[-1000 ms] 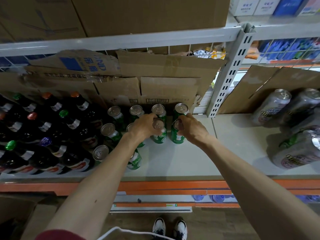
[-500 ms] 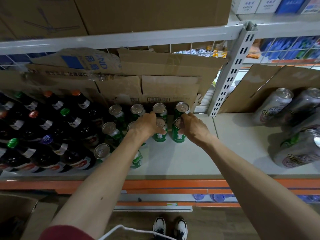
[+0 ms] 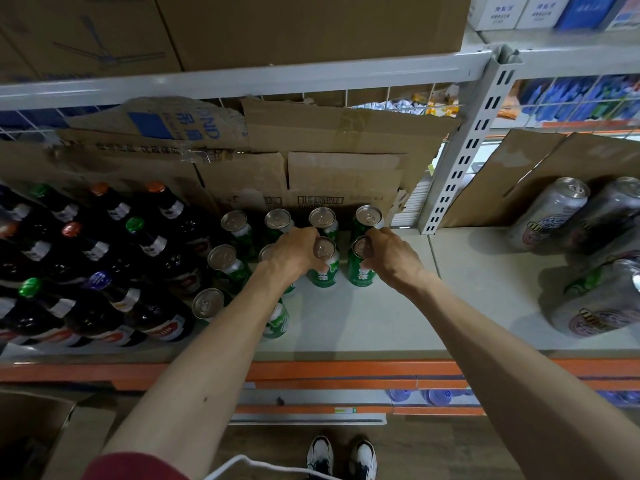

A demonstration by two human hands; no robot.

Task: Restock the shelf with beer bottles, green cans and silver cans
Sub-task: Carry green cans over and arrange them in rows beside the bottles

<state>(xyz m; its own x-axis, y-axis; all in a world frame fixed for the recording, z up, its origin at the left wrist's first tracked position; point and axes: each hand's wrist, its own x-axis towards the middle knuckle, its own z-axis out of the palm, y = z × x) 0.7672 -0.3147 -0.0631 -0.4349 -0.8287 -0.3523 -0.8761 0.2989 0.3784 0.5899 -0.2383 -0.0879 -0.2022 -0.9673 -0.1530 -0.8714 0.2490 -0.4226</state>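
My left hand (image 3: 296,256) curls round one upright green can (image 3: 323,276), my right hand (image 3: 393,259) round the neighbouring can (image 3: 360,276); both stand side by side, just before the back row (image 3: 322,218).

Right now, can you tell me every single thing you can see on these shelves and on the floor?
Green metal cans: about ten, green with silver tops, upright in the middle of the grey shelf board.
Dark glass bottles: many, dark with coloured caps, left end of that shelf.
Silver metal cans: at least four, silver, right bay.
Flat cardboard sheets: several, brown, against the shelf's back.
Big cardboard boxes: at least two, brown, shelf above.
White-and-black shoes: two, on the floor below.
Left hand: one, grips one of the green metal cans in the second row.
Right hand: one, grips the can beside it.
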